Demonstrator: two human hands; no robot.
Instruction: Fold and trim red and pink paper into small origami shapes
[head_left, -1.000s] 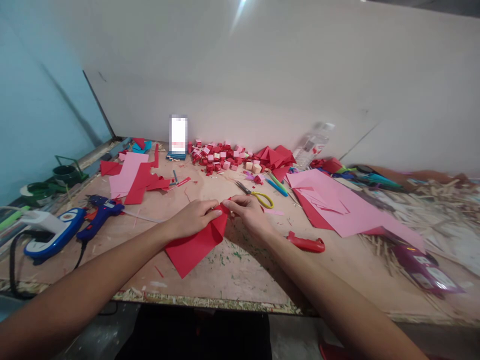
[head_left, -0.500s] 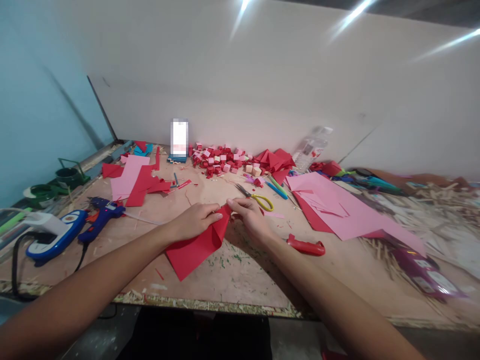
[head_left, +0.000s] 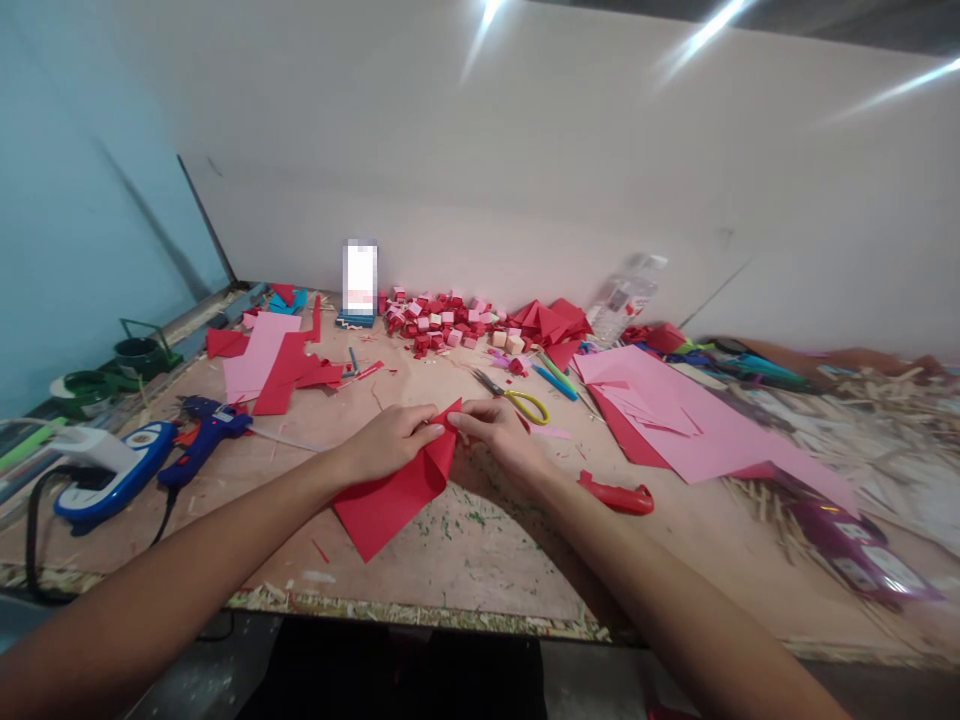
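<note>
A sheet of red paper (head_left: 386, 512) lies at the table's front middle, its right part bent up into a fold. My left hand (head_left: 390, 442) is closed on the paper's upper edge, thumb on top. At the upper right corner, my right hand (head_left: 491, 428) pinches the paper between thumb and fingers. The two hands are close together, with the red tip showing between them. Just beyond my right hand rest yellow-handled scissors (head_left: 529, 405). A red-handled cutter (head_left: 616, 493) lies to the right of my right wrist.
Small red and pink paper cubes (head_left: 450, 318) are heaped against the wall. A blue glue gun (head_left: 202, 435) and a blue-white power strip (head_left: 120, 470) stand left. Pink sheets (head_left: 705, 420) and a purple packet (head_left: 862, 550) lie right. A clear bottle (head_left: 626, 300) leans at the back.
My right thumb and fingers have shifted slightly down along the paper's corner, and more of the red tip shows. My left hand keeps its hold.
</note>
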